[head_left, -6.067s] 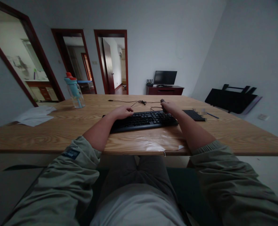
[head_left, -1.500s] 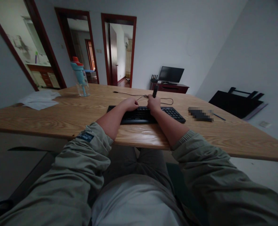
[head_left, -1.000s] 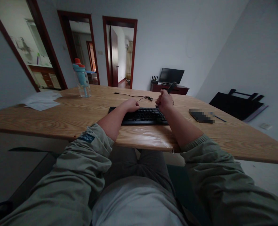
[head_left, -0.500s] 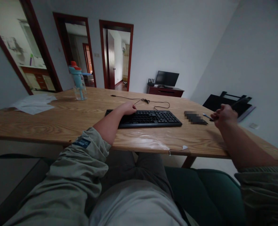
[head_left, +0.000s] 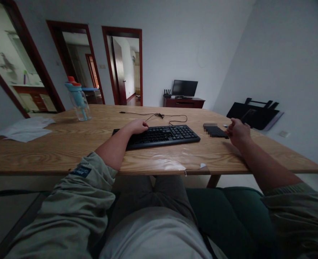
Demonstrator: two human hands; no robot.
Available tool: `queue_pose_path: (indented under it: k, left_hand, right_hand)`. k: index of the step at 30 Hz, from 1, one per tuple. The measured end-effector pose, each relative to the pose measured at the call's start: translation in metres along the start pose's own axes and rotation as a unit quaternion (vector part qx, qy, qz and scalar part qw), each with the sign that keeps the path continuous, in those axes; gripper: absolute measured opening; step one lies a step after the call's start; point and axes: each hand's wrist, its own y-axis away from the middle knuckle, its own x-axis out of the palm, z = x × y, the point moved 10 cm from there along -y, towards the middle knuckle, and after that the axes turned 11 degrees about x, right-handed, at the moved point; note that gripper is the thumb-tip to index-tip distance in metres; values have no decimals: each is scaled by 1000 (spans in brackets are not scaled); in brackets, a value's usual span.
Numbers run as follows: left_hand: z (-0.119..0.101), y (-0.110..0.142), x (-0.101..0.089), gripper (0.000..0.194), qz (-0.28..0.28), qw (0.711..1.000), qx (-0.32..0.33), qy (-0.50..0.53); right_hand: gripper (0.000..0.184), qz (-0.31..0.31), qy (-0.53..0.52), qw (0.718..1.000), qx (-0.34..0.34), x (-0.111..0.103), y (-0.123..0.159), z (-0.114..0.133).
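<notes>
A black keyboard [head_left: 164, 135] lies on the wooden table [head_left: 53, 144] in front of me, its thin cable [head_left: 159, 116] trailing behind it. My left hand [head_left: 136, 126] rests on the keyboard's left end with the fingers curled over its far edge. My right hand [head_left: 237, 131] is out to the right, just above the table, beside a flat dark object [head_left: 214, 130]. Its fingers are closed around a slim dark stick [head_left: 248, 115] that is smeared by motion. The tip of a pen [head_left: 225, 126] shows next to this hand.
A clear bottle with a blue and orange lid [head_left: 78, 100] stands at the back left. White papers [head_left: 24, 128] lie at the left edge. A black folded table [head_left: 253, 114] leans on the right wall. Doorways and a cabinet with a monitor [head_left: 184, 88] are behind.
My right hand lifted the dark stick off the keyboard and swung it far right, then lowered it toward the table by the flat dark object. My left hand stayed on the keyboard.
</notes>
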Motion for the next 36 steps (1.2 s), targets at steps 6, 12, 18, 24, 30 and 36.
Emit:
queue_pose_path:
  k: [6, 12, 18, 24, 30, 36]
  left_hand:
    - [0, 0, -1, 39, -4, 1000, 1, -5]
    - [1, -2, 1, 40, -2, 1000, 9, -3]
    - [4, -4, 2, 40, 0, 1000, 4, -10]
    - [6, -5, 3, 40, 1, 1000, 1, -5]
    - [6, -6, 5, 39, 3, 1000, 5, 1]
    - [7, -8, 6, 40, 8, 1000, 9, -1]
  right_hand:
    - [32, 24, -1, 999, 43, 21, 12, -19]
    - [33, 76, 21, 995, 66, 27, 7, -29]
    - [40, 95, 152, 984, -5, 31, 7, -25]
    - [45, 109, 232, 964, -70, 34, 8, -16]
    - [47, 102, 212, 970, -56, 32, 6, -17]
    - [47, 105, 201, 973, -46, 33, 12, -15]
